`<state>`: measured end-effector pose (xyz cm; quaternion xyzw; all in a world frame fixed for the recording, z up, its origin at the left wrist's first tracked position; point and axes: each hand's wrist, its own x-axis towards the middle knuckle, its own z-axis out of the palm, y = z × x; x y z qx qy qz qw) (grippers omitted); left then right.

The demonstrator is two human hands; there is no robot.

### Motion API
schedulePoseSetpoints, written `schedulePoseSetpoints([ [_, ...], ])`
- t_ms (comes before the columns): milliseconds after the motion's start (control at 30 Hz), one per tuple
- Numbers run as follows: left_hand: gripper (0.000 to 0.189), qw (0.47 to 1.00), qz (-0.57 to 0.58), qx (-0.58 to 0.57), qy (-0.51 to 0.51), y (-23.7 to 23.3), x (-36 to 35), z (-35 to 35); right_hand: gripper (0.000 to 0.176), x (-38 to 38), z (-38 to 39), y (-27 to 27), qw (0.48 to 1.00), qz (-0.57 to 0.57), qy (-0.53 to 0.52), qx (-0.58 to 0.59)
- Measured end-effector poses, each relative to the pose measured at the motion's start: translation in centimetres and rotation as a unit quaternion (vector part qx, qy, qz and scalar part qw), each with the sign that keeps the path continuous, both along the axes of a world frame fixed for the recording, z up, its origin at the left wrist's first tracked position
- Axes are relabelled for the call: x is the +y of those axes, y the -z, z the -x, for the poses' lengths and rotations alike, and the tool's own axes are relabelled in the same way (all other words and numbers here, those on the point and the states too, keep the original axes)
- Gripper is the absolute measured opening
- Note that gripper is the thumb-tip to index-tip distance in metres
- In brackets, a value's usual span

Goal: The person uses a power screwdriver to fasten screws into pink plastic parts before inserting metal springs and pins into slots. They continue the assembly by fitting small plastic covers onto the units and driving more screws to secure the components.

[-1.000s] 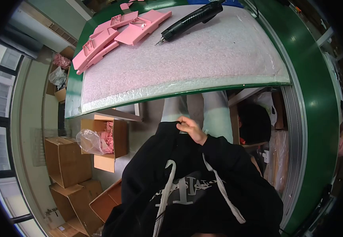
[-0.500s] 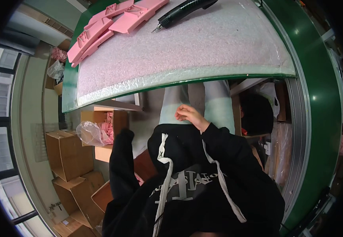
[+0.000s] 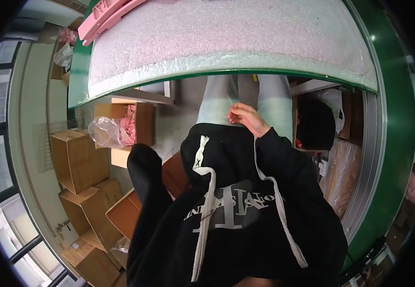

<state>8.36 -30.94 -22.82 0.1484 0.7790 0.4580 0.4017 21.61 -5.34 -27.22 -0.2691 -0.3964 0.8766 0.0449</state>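
My right hand (image 3: 249,118) is over my lap, above the light trousers (image 3: 212,109), at the end of a black sleeve. Its fingers are loosely bent, and nothing shows in them. The left sleeve (image 3: 144,167) hangs at my left side, with the hand itself out of sight. Beyond my lap is the green-edged table (image 3: 80,88), with a bubble-wrap sheet (image 3: 226,40) on it. A pink plastic part (image 3: 103,21) lies at its far left corner, cut off by the top of the view.
On the left, an open carton (image 3: 144,125) holds pink pieces and a clear plastic bag (image 3: 106,132). Several brown boxes (image 3: 80,160) stand along the wall below the windows. A metal rail (image 3: 367,158) and a green surface (image 3: 391,138) run along the right.
The view has tilted down, so the table has slid upward and the black electric screwdriver on it has left the frame. My right hand keeps its loosely bent pose over my lap.
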Motion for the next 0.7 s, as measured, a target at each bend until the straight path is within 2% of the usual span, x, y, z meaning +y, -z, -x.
schedulePoseSetpoints([
  [333, 0.048, 0.999, -0.012, 0.011, -0.029, -0.6, -0.3, 1.9, 0.014, 0.4, 0.1, 0.1, 1.0, 0.015, -0.004, 0.007],
  [500, 0.049, 0.995, -0.028, 0.043, -0.089, -1.8, -0.5, 6.1, 0.014, 0.6, -0.3, 0.5, 0.999, 0.041, 0.006, 0.02],
  [700, 0.051, 0.982, -0.048, 0.085, -0.159, -3.1, -1.2, 11.4, 0.013, 0.5, -0.1, 0.4, 1.0, 0.02, -0.003, 0.004],
])
